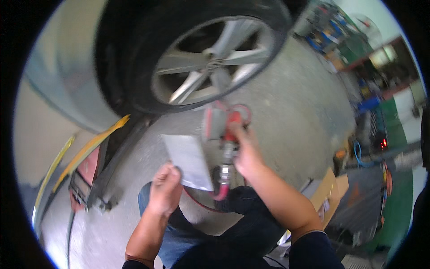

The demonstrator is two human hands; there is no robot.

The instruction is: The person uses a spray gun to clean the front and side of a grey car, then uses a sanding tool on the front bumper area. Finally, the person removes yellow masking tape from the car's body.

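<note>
My left hand [166, 181] is closed on the edge of a pale grey rectangular sheet [190, 162], pinched between thumb and fingers. The sheet looks like sandpaper, but blur hides its surface. To its right, my right hand [244, 145] grips a red air sander [234, 123] with a grey rectangular pad [216, 123] turned toward the sheet. Pad and sheet are apart. A metal fitting [227, 157] joins the sander to a red hose [220, 193], which bends down toward my knees.
A car wheel [216, 62] stands just ahead, beside the pale car body [58, 58]. Yellow tape [92, 150] runs along the lower panel, near a red jack-like frame [85, 179]. An opened cardboard box [329, 193] lies at the right. Cluttered shelves [333, 36] stand farther back.
</note>
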